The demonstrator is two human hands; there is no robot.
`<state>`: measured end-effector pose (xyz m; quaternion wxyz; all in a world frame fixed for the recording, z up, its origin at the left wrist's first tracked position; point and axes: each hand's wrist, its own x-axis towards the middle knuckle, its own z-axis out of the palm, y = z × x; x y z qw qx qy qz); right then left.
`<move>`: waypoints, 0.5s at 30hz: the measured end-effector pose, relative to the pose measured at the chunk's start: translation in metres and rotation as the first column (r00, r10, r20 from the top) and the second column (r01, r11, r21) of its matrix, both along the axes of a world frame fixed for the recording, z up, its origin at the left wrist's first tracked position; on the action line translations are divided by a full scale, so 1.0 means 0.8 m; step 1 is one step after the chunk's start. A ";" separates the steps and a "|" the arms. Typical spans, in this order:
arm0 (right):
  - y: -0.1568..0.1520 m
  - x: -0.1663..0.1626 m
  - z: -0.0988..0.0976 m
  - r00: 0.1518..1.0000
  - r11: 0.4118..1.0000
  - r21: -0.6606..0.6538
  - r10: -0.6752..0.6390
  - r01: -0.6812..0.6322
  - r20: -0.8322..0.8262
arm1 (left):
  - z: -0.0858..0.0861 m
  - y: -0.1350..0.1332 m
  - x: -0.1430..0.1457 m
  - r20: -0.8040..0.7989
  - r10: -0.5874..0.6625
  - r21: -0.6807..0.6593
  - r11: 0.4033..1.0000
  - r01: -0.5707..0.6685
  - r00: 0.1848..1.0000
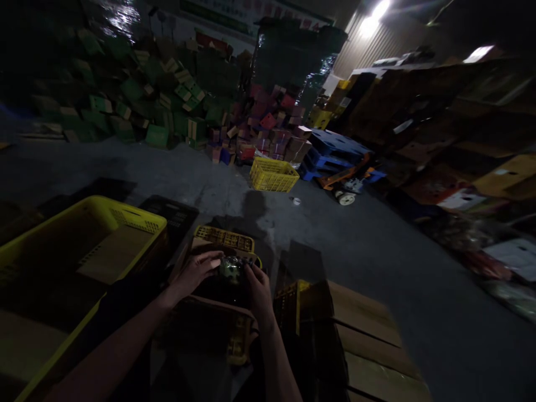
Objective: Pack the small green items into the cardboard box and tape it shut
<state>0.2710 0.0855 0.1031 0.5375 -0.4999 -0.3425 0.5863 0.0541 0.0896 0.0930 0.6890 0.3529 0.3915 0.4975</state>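
Fruit (pixel 230 268) (small, round, greenish) is held between left hand (pixel 196 272) and right hand (pixel 256 287), fingers closed around it, above a cardboard-lined yellow crate (pixel 224 239).

wall banner (pixel 234 14) lettering too blurred to read, no other legible text

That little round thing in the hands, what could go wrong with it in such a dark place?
1. The small round object is held only at its sides by the left hand and right hand, above a cardboard-lined yellow crate; a slip might drop it inside.
2. The light is dim, so damage on it could be missed.
3. Crates and cardboard sheets crowd close, so an elbow might knock something.
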 end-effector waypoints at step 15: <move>-0.004 -0.005 -0.001 0.982 0.982 -0.034 0.182 -0.184 -0.055 | -0.009 0.001 0.007 -0.030 0.089 0.025 0.996 -0.089 0.996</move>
